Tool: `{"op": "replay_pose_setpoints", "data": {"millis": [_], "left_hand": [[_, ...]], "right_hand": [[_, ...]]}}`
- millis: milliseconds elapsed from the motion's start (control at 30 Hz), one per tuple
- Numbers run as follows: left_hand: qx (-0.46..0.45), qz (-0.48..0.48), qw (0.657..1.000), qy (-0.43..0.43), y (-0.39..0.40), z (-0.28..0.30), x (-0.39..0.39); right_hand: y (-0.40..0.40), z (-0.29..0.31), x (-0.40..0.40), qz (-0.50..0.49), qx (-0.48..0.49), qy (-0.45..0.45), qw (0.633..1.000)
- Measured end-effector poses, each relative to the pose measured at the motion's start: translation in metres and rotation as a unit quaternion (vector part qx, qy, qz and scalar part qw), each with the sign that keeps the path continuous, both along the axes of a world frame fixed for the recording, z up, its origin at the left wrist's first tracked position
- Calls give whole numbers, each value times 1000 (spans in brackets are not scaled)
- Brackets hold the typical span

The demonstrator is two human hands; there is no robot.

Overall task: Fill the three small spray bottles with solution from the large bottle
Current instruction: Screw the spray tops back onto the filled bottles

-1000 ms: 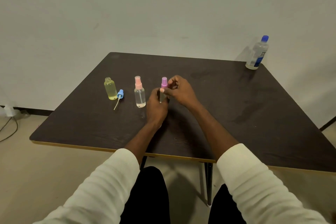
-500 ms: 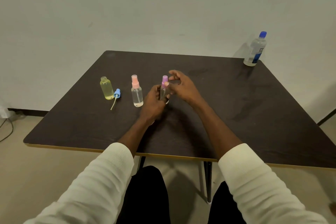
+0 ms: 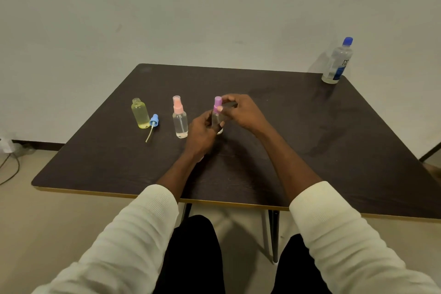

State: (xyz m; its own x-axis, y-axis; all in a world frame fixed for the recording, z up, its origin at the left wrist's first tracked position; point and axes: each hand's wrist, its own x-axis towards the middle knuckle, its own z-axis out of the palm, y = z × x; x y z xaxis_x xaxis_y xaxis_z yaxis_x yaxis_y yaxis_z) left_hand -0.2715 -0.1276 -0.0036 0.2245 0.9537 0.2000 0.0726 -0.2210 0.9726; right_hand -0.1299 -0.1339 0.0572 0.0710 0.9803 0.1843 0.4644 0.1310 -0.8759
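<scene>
Now the right hand (image 3: 241,112) has closed back onto the purple spray cap (image 3: 217,104), thumb and fingers pinching it, where half a second earlier those fingers were spread loose above it. The left hand (image 3: 202,132) still wraps around the body of the purple-capped spray bottle (image 3: 218,124), which stands upright on the dark table (image 3: 310,138) near its middle, its base showing just below the fingers. The other items have not moved. Just beside the left hand stands the pink-capped spray bottle (image 3: 180,118), upright, clear liquid showing in it. Further left the yellow spray bottle (image 3: 140,114) stands open-necked, with its blue spray cap (image 3: 154,120) lying beside it, the dip tube trailing toward the table's near edge. The large bottle (image 3: 337,62), blue-capped and clear, stands at the far right corner, well apart from both hands. White sleeves (image 3: 334,227) cover both forearms
</scene>
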Motion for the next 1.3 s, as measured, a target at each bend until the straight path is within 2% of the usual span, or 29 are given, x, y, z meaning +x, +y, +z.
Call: {"op": "replay_pose_setpoints", "data": {"millis": [100,233,467,667,1067,1167,1300], "left_hand": [[7,-1,1000,6,1,-2,-2],[-1,-11,1000,-5,0,-3,0],[0,-8,1000,7,2,-5,-2],[8,-9,999,49,2,-5,-2],[44,11,996,76,-2,-5,1],[37,6,997,73,-3,-5,1],[25,14,996,87,-5,-4,1]], "right_hand": [[0,-4,-3,-25,5,-18,1000],[0,1,5,32,-37,45,998],[2,-3,3,-1,12,-20,1000],[-4,1,5,53,-7,-13,998],[-15,-27,-26,-103,102,14,989],[-14,-28,-28,-112,99,10,989],[-18,-27,-27,-103,72,73,989]]}}
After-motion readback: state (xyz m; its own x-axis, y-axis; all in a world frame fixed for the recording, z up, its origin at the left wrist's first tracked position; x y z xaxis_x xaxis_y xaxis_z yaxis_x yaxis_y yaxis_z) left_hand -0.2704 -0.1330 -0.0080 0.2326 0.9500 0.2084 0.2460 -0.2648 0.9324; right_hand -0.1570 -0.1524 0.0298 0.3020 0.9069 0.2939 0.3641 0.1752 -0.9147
